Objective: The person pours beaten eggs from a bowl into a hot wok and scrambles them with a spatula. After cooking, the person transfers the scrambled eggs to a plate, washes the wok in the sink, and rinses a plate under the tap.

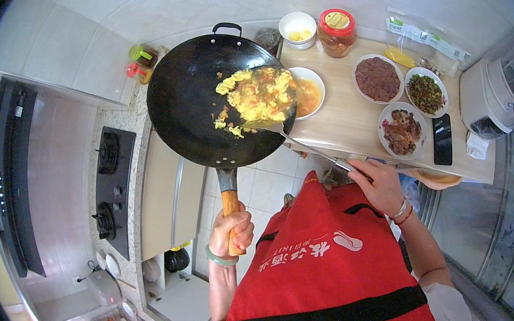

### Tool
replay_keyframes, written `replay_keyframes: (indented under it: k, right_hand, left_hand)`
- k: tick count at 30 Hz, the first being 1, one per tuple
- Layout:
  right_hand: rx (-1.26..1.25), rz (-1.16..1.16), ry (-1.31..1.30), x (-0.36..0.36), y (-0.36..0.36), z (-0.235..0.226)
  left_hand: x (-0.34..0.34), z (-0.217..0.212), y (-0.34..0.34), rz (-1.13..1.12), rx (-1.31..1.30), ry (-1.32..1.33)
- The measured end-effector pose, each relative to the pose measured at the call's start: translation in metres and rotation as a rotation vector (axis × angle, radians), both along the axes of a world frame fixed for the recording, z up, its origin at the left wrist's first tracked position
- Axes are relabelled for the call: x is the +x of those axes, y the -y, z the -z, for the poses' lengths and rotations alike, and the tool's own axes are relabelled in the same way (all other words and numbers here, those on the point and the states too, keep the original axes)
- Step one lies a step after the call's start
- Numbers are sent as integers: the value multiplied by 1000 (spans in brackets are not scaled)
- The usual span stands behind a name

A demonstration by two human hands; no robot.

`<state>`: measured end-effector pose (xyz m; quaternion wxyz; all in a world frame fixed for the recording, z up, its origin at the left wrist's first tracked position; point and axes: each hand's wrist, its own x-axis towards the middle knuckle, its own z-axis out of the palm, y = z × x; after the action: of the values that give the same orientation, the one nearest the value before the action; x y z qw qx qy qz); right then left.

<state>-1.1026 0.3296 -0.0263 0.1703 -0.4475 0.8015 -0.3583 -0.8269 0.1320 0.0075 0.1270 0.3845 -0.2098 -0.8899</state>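
Note:
My left hand (230,229) grips the wooden handle of a black wok (187,104), lifted away from the stove and tilted toward the counter. Yellow scrambled egg with red bits (255,95) lies at the wok's right rim, over a white bowl (310,93). My right hand (379,185) holds a metal spatula (274,127) by its long handle, with the blade under the egg in the wok. I wear a red apron (331,285), a green bangle on the left wrist and bracelets on the right.
On the wooden counter (339,116) stand three plates of dark meat and greens, a red-lidded jar (337,32), a small white bowl (297,29), a black phone (443,138) and a white appliance (502,94). A two-burner gas hob (109,187) sits at left.

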Motion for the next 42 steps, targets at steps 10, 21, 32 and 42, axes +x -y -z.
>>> replay_keyframes:
  k: [10,21,32,42]
  right_hand:
    - [9,51,-99,-7,2,9]
    - [-2,131,-134,-19,-3,17]
    - [-17,169,-195,-19,5,1]
    - [-208,-21,-308,-52,102,-18]
  left_hand:
    - [-2,-1,2,-3,-8,1]
    - [-7,-4,3,9,-70,35]
    - [-13,-8,-2,-8,-145,95]
    - [-17,-11,-7,9,-177,131]
